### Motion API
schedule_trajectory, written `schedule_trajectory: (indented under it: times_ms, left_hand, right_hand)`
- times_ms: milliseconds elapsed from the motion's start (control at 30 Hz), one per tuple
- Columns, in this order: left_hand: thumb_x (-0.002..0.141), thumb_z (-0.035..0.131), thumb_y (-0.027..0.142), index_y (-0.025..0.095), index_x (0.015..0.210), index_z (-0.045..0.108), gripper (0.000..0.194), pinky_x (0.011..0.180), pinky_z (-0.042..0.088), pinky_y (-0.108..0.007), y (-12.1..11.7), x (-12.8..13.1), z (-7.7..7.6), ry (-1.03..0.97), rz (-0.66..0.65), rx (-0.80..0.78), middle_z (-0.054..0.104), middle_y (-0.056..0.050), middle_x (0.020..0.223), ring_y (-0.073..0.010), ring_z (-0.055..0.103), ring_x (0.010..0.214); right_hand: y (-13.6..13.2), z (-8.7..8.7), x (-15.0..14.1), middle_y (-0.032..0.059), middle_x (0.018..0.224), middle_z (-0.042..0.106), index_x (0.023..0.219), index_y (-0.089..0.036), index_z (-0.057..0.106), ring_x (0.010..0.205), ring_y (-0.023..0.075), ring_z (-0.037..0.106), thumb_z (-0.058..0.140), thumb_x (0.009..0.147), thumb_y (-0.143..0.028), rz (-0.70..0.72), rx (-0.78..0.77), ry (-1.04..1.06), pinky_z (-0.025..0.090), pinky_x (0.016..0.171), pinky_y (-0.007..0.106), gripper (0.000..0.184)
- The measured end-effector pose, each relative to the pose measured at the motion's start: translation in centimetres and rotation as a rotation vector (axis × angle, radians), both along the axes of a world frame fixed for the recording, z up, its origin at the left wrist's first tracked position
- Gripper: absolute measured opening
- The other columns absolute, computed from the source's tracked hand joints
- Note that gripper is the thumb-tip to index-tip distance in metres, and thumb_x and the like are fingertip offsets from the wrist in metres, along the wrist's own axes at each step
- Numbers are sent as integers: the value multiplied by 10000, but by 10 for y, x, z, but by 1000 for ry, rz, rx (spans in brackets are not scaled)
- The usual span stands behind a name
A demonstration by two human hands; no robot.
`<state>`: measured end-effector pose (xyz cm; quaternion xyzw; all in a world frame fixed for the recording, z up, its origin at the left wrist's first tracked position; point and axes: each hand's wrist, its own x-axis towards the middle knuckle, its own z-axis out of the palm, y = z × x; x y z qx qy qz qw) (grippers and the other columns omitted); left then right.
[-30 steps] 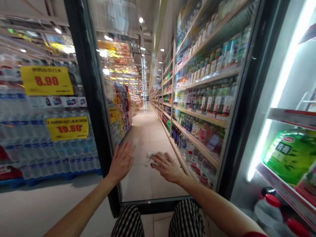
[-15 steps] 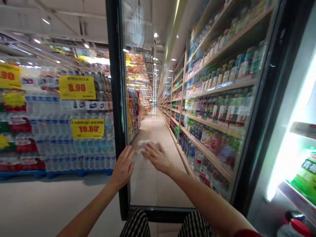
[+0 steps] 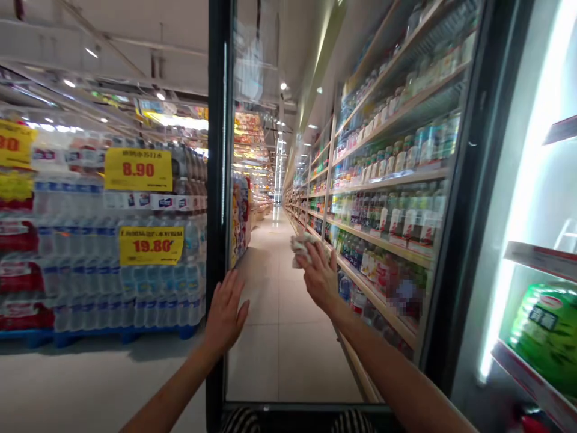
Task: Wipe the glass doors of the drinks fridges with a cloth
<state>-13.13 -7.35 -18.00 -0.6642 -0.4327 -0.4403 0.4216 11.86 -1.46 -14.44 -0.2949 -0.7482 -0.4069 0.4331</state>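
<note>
A glass door (image 3: 265,355) in a black frame stands in front of me and fills the middle of the view. My right hand (image 3: 321,278) presses a crumpled whitish cloth (image 3: 301,248) against the pane, right of its middle. The cloth's far part sticks out past my fingertips, and the rest is covered by my hand. My left hand (image 3: 226,313) lies with fingers stretched out against the door's black left frame (image 3: 217,198) and the glass edge beside it. Nothing shows in my left hand.
On the left, stacks of bottled water (image 3: 135,310) carry yellow price signs (image 3: 138,169). Bottles on shelves (image 3: 406,240) appear in the glass at right. A lit cooler shelf (image 3: 532,385) with a green package (image 3: 547,331) is close on the far right.
My right hand has moved rightward and slightly up across the glass with the cloth. My left hand stays at the door's left frame. The view has shifted a little.
</note>
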Motion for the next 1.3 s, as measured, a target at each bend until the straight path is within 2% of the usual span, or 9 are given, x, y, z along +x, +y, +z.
schedule_trajectory:
  times_ms: [167,367,567,700,900,967,1100,1167,1300]
  left_hand:
    - [847,437,177,158,1372,283,548,1089,250,-448,10,36,15,131,-33,5,316,-140,1433,-239,216,1363]
    - [861,434,228,161,1255,457,400,1095,238,-440,28,95,34,184,-134,19,404,-121,1385,-227,264,1347]
    - [869,434,282,213,1202,526,352,1114,187,-434,36,128,44,267,-195,-9,431,-64,1374,-206,283,1340]
    - [867,440,303,231,1246,488,389,1102,183,-460,41,137,50,236,-134,-16,401,-56,1394,-218,267,1346]
    - [857,452,313,255,1240,493,389,1111,152,-452,43,141,53,258,-139,-14,378,-28,1410,-214,277,1342]
    - [860,449,308,251,1235,498,383,1120,132,-440,43,149,57,273,-167,-4,381,-28,1408,-204,285,1338]
    - [859,448,304,239,1210,523,364,1129,103,-439,46,174,67,325,-213,1,368,-42,1416,-207,287,1337]
    - [857,451,299,233,1208,525,365,1131,94,-438,48,180,68,341,-227,5,368,-48,1416,-209,285,1338]
    - [852,462,286,228,1207,524,365,1136,78,-420,52,180,62,370,-249,22,381,-48,1409,-201,286,1338]
  right_hand:
    - [-5,-27,56,-39,1383,435,1171,-343,536,1368,158,212,486,830,-201,86,45,-373,31,1143,424,373]
    - [4,4,74,85,1398,399,1191,-267,538,1383,246,148,506,801,-164,-136,62,156,84,1103,510,404]
    - [2,0,117,-53,1336,467,1135,-384,545,1364,162,203,516,797,-217,-36,110,-245,36,1133,434,378]
    - [5,24,143,94,1445,302,1215,-262,506,1377,270,150,455,824,-173,-233,104,236,111,1077,554,405]
    - [-5,-30,150,39,1401,379,1173,-334,536,1362,263,203,513,786,-210,-215,-12,27,201,1074,524,407]
    - [-4,-19,172,36,1384,403,1212,-344,503,1351,250,234,499,800,-232,-274,-23,30,186,1080,530,427]
    - [8,26,223,122,1457,267,1379,-274,292,1352,293,225,345,880,-268,-493,-18,547,255,1012,604,502]
    - [11,9,236,127,1481,205,1406,-278,223,1353,321,214,331,888,-296,-508,-29,616,294,983,617,529]
    - [9,-72,242,78,1517,87,1426,-320,132,1368,329,169,389,863,-272,-430,-41,455,343,975,593,620]
